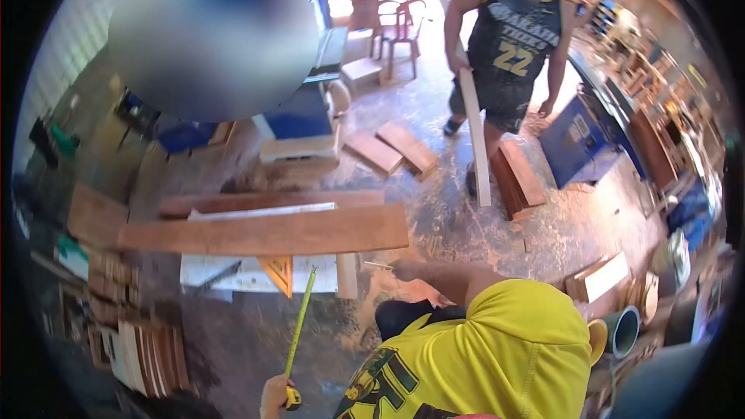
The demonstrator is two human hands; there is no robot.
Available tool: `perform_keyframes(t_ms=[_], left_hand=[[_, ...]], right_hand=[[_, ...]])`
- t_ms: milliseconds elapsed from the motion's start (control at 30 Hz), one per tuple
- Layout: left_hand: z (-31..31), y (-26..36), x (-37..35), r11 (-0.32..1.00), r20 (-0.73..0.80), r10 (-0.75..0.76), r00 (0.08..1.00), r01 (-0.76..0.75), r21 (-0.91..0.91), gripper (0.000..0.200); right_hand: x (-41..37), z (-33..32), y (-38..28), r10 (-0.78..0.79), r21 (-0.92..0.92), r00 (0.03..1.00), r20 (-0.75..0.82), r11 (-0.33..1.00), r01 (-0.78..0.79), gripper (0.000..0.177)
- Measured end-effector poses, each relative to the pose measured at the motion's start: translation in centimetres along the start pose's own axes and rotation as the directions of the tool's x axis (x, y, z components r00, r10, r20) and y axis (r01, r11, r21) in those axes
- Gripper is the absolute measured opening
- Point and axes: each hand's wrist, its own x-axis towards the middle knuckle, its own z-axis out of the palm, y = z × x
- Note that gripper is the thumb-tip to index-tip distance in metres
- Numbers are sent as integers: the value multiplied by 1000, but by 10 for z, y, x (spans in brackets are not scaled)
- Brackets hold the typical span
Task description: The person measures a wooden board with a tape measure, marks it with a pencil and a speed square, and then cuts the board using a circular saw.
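Note:
My left hand (273, 397), at the bottom, is closed around a yellow tape measure (292, 399). Its yellow blade (299, 324) is drawn out and reaches up to the white work surface. My right hand (407, 270), at the end of my outstretched arm, holds a thin pencil-like stick (378, 265) that points left; its exact kind is too small to tell. Just beyond lies a long brown plank (264, 232) across the work surface (225, 264). An orange triangular square (277, 271) sticks out from under the plank's near edge, left of the blade's tip.
A person (508, 39) in a dark jersey stands ahead, one hand on a long pale board (475, 136). Stacked boards (518, 178) and loose wood blocks (388, 149) lie on the floor. At lower left stand more cut boards (151, 357). A blue machine (578, 140) is at right.

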Motion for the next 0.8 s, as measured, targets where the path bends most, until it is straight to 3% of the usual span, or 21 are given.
perform_keyframes(t_ms=[33,100,133,167,200,267,300,367,400,467,500,567,600,667,733,800], left_hand=[[-1,-19,18,999,5,39,999,-40,25,29],[5,-15,45,993,8,107,994,-106,-49,31],[15,-15,57,990,76,34,997,-23,-136,30],[21,-20,71,974,142,-34,989,65,-218,30],[26,-19,86,975,122,-13,992,40,-217,30],[34,-32,96,943,237,-47,970,121,-309,28],[36,-53,102,947,233,-47,971,117,-299,28],[42,-95,117,793,344,93,934,139,-593,26],[22,-74,110,937,239,349,906,-340,-79,26],[14,-99,119,932,269,363,892,-351,-92,26],[9,-110,125,930,285,368,885,-351,-109,26],[-5,-133,142,925,310,380,872,-353,-140,26],[-16,-141,155,920,320,390,863,-359,-154,26],[-41,-161,185,910,351,414,840,-374,-178,26],[-74,-189,217,900,394,436,809,-391,-192,26],[-107,-187,251,888,439,459,772,-412,-205,26]], right_hand=[[-9,-14,-30,29,4,999,-37,1000,-29,35],[-28,-58,-91,200,524,975,-100,843,-119,32],[-35,-85,-114,265,657,960,86,710,-254,33],[-29,-91,-130,270,662,961,59,710,-240,33],[-20,-100,-138,343,753,937,-64,633,-180,28],[9,-90,-153,485,900,843,-234,436,-1,41],[25,-90,-159,484,901,841,-242,433,10,41],[47,-101,-168,442,902,894,-75,412,-128,41],[56,-102,-174,452,905,889,-76,406,-129,41],[67,-105,-182,384,823,913,-136,557,-112,37],[70,-100,-184,402,828,905,-139,549,-117,37],[82,-94,-192,449,740,745,-493,666,88,35],[92,-83,-182,464,739,730,-502,668,84,35],[99,-58,-156,516,623,762,-391,758,-193,34],[101,-33,-144,505,548,666,-549,819,-170,32],[87,-45,-174,567,592,622,-541,781,-197,33]])
